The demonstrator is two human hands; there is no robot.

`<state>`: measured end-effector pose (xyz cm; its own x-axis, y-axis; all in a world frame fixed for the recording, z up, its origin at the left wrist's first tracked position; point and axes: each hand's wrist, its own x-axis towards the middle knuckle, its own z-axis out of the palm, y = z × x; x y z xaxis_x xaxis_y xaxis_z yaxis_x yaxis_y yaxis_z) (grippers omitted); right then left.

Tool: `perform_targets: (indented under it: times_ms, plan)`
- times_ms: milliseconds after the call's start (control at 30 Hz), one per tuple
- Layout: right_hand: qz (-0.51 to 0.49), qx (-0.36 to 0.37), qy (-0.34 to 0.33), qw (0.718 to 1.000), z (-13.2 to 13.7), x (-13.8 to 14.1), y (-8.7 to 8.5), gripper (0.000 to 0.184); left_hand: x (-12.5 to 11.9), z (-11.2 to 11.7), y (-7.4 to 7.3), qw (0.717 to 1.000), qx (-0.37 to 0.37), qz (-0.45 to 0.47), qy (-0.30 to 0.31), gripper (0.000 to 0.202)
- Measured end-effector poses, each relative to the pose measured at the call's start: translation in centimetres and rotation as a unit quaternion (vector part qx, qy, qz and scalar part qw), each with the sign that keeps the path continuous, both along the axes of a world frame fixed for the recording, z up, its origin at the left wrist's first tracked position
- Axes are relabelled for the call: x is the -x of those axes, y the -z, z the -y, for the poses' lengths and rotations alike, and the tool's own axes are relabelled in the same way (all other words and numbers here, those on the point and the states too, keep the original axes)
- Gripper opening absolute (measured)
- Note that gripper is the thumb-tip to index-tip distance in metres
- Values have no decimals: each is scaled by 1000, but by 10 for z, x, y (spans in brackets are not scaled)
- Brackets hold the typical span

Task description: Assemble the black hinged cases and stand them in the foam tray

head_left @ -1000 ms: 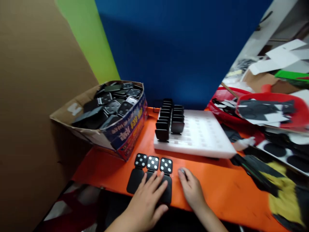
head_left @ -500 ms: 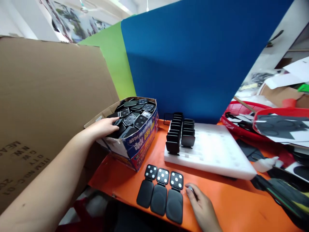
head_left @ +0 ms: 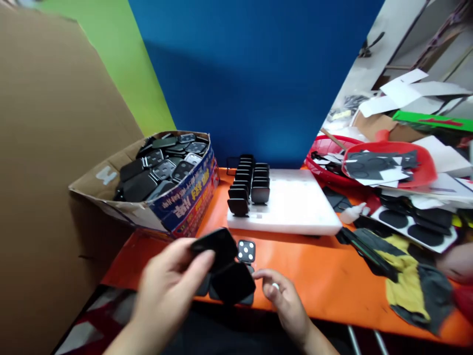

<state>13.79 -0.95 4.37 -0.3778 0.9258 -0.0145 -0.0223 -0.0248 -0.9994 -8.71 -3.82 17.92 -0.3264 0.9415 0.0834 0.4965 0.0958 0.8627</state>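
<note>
My left hand point(head_left: 166, 281) is closed on a black two-part plate point(head_left: 232, 281), lifted above the front of the table, thumb on its upper part. It shows plain dark faces and is tilted. Just right of it, my right hand point(head_left: 286, 303) has its fingers curled and its index finger reaching to the plate's edge. A small whitish spot shows at those fingers, too small to name. Beneath the plate lie similar black pieces, mostly hidden; one square end with white dots point(head_left: 246, 251) shows behind it.
An open carton point(head_left: 192, 204) of black dotted pieces stands left. Black plates point(head_left: 240, 207) stand upright in two rows on a white foam block point(head_left: 291, 224). Right are red baskets point(head_left: 424, 165) of scraps, a small white bottle point(head_left: 353, 213) and a yellow-grey glove point(head_left: 406, 281).
My left hand has left the carton and come to the front of the table with a black two-part plate. My right hand stays near the row, fingers still curled. The view has shifted.
</note>
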Motion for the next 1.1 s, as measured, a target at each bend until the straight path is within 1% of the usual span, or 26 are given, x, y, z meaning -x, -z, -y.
perform_targets:
  times_ms: [33,67,100,167,200,267,333,367,400,433,500,533,567,600,633,700,733,800,833,867,900,967,1000,1033,1100]
  plan:
    - [-11,11,-36,999,6,-1,-6,48,-17,-5,15,996,40,61,47,32]
    - [-5,24,-59,998,11,-2,-11,46,-30,-10,30,988,61,120,72,30]
    - [16,36,-66,997,16,-3,-15,41,-39,-16,44,980,74,162,85,29]
    - [68,52,-45,995,21,-4,-17,34,-48,-24,69,973,77,199,88,26]
    - [86,54,-29,994,23,-4,-15,33,-49,-26,79,973,74,202,84,26]
    - [98,61,-6,993,26,-4,-11,32,-49,-26,92,973,67,207,73,25]
    - [78,85,6,993,28,-2,-7,34,-49,-24,98,966,70,239,62,26]
    - [58,104,8,993,29,0,-5,35,-51,-21,99,957,80,271,60,26]
    - [32,129,9,991,30,2,-4,37,-53,-19,99,942,94,314,65,27]
    - [2,160,6,987,31,5,-3,39,-56,-16,98,919,118,368,77,30]
    - [-47,220,-11,974,33,8,-2,41,-63,-9,97,856,178,473,112,35]
    - [-56,229,-17,972,34,9,-2,40,-65,-5,97,824,206,514,122,38]
    - [-53,219,-20,974,34,8,-3,38,-68,-2,97,799,228,542,123,39]
    - [-37,195,-20,980,33,6,-6,36,-69,1,98,785,241,560,114,39]
    - [-10,160,-16,987,32,4,-9,32,-70,3,99,778,246,569,98,38]
    - [55,87,-1,995,29,-4,-20,27,-71,5,103,779,245,572,77,32]
    - [89,54,4,995,26,-7,-26,26,-72,7,105,781,247,568,78,30]
    - [168,-10,7,986,19,-12,-38,26,-74,10,110,791,254,546,106,33]
    - [214,-42,7,976,16,-12,-43,24,-76,12,113,802,252,526,129,37]
    - [264,-70,5,962,14,-12,-46,22,-78,14,116,820,243,494,155,43]
    - [313,-92,4,945,12,-10,-49,21,-80,16,119,846,227,448,180,49]
    - [393,-125,4,911,10,-7,-50,20,-84,20,123,901,188,327,217,59]
    - [421,-139,6,896,11,-5,-50,20,-85,21,125,922,172,262,229,61]
    - [443,-151,7,884,12,-4,-51,20,-85,23,127,935,163,205,238,63]
    - [468,-165,-2,868,14,-4,-52,22,-85,25,128,947,153,126,254,65]
